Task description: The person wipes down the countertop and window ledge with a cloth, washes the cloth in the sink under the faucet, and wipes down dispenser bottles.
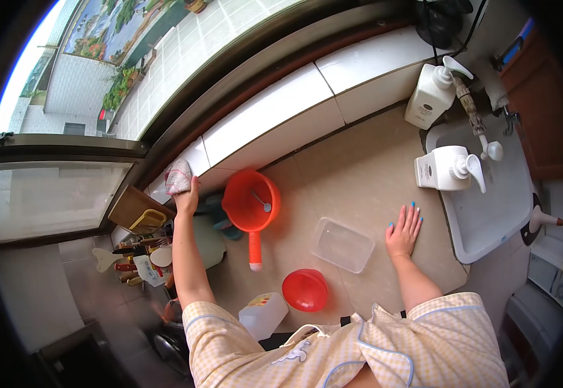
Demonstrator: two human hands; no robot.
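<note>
My left hand [187, 198] reaches out to the tiled window ledge [255, 126] and is closed on a folded, light patterned cloth [178, 177], which rests against the tiles. Flat on the beige counter, my right hand [404, 234] has its fingers spread and holds nothing. Beside it lies a clear plastic container [343, 245]. Nearer my left arm is an orange dipper [251, 202] with a small spoon-like item [266, 206] inside. A red bowl [305, 290] and a translucent plastic jug [263, 315] are close to my body.
Two white pump bottles [428, 97] stand by the white sink [488, 216] on the right. Knives and utensils [142, 262] fill a holder at left, near a cutting board [136, 210]. An opened window [55, 197] is beyond the ledge.
</note>
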